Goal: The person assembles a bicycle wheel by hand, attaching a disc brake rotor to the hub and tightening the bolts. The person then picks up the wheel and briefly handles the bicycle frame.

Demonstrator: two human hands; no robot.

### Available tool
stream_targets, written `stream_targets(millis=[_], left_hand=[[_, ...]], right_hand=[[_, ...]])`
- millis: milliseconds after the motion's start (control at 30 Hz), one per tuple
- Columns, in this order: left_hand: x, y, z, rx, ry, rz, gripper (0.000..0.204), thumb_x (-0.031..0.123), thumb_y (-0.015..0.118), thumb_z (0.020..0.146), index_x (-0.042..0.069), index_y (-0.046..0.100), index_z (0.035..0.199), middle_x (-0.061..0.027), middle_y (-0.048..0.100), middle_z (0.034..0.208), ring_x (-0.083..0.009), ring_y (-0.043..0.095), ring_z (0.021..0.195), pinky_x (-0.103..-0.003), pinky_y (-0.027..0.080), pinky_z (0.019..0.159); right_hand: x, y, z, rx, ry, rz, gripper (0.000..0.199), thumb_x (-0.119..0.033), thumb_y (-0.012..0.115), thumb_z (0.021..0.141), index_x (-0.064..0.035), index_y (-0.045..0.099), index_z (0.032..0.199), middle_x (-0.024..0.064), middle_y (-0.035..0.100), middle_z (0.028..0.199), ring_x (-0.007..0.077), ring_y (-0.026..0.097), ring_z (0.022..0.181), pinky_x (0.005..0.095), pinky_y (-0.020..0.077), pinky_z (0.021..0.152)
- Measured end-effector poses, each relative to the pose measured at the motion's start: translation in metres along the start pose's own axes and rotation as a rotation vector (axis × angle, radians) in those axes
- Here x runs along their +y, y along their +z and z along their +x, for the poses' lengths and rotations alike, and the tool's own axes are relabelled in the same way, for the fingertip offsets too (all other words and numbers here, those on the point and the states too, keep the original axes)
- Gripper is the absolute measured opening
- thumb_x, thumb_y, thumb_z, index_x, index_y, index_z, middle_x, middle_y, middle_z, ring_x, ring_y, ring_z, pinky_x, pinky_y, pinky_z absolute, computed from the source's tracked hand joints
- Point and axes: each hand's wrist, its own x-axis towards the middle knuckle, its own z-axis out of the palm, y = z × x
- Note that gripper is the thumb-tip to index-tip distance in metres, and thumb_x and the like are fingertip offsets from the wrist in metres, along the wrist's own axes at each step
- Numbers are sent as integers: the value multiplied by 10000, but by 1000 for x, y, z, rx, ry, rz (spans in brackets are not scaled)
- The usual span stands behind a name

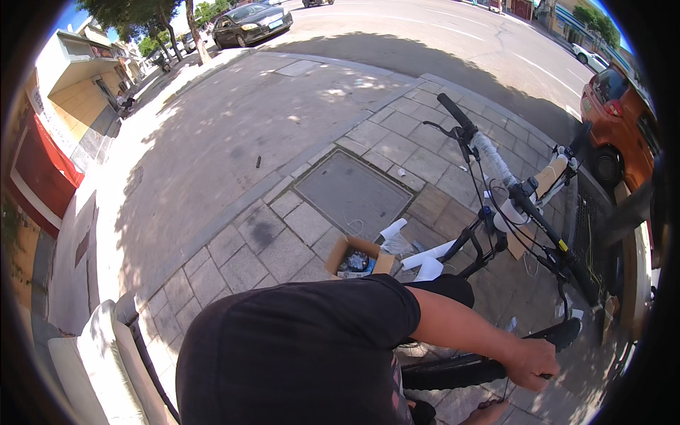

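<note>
My left arm reaches across to the right from a black sleeve. Its hand [533, 364] is closed, fingers curled round a small dark thing whose tip shows; I cannot make out what it is. Just below, at the lower edge, my right hand [487, 411] has its fingers drawn together near a thin dark line that runs up toward the left hand. What they pinch is too small to name. A black knobby bicycle tyre [453, 373] lies beside both hands. Beyond them stands a bicycle handlebar [496, 157] with black grips, brake levers, cables and clear wrapping.
An open cardboard box [342, 256] with small parts inside sits on the paving, beside white foam tubes [427, 255]. A metal cover [354, 188] is set in the pavement. An orange car [623, 124] is at the right, a dark car [251, 25] far off. Pale cushion-like padding [106, 361] stands at lower left.
</note>
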Motion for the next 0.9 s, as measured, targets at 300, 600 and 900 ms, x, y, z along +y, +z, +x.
stream_targets(millis=[300,600,900], left_hand=[[3,-32,15,-161,-119,55,243,306,667,929,71,631,883,-161,653,783,-414,643,828,-497,498,734],[-5,-32,18,-263,-346,-239,209,254,625,1041,49,641,1003,61,518,732,-39,440,673,-235,371,643],[11,-41,10,-242,-341,-176,205,223,637,1016,20,658,995,61,515,737,-40,441,705,-229,389,688]], right_hand=[[22,2,47,-78,158,285,358,-426,513,1075,-171,472,827,-43,377,637,101,339,488,286,289,437],[50,-9,47,93,131,201,400,-403,563,1028,-110,534,758,5,452,608,155,453,460,359,341,411],[56,-11,24,-9,92,21,389,-385,588,967,-58,555,759,47,513,647,174,476,473,372,347,412]])
